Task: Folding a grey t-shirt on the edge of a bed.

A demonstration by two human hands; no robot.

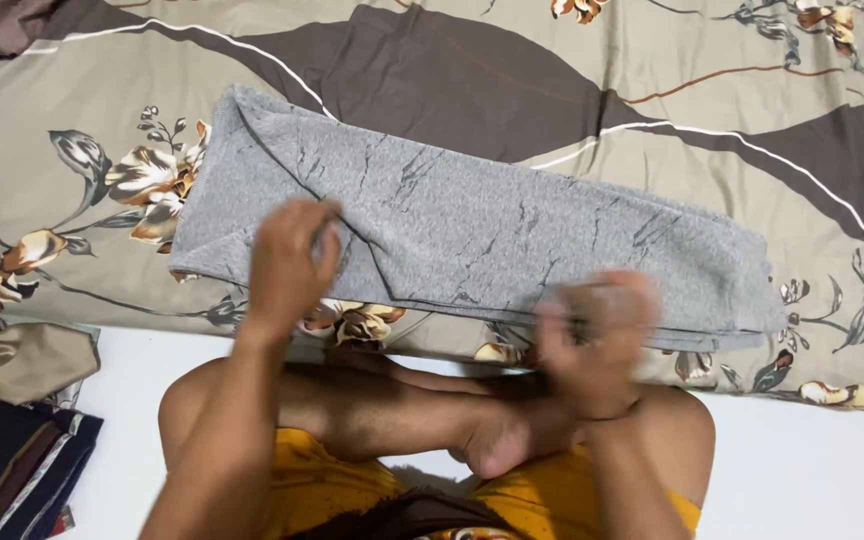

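On the floral bedsheet [72, 90] lies a folded grey garment [472, 220], stretched out crosswise. The left hand [287, 262] pinches its near fold; the right hand [592, 335], blurred, sits at its near edge, grip unclear.

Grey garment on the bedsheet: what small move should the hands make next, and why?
Probably fold the grey garment across its length. It lies as a long narrow strip, with the left hand and the blurred right hand both at its near edge.
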